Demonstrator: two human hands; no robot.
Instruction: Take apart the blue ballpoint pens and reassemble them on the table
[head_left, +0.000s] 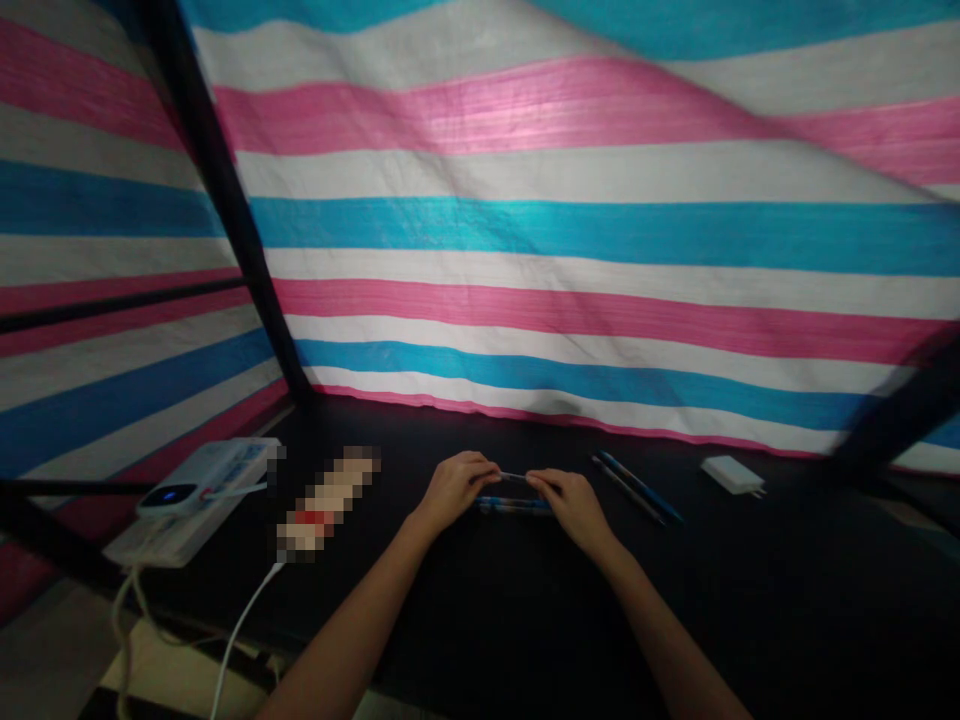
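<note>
Out in front of me, my left hand (461,485) and my right hand (568,500) pinch the two ends of a thin, greyish pen-like stick (514,477), held level between them. Its exact kind is too small and dim to make out. Just below it on the black table lies a blue patterned pen (516,506), or perhaps two side by side, with the right end close to my right hand. Off to the right of that hand, a dark pen (630,489) and a blue pen (645,488) rest slanted next to each other.
A white power strip (225,500) with a device (169,497) showing a blue light stands at left. Beside it lies a blurred-out object (330,500) on a white cable (244,620). A white charger (731,474) sits at right. Striped cloth (525,230) and dark frame bars (225,200) enclose the table (525,620).
</note>
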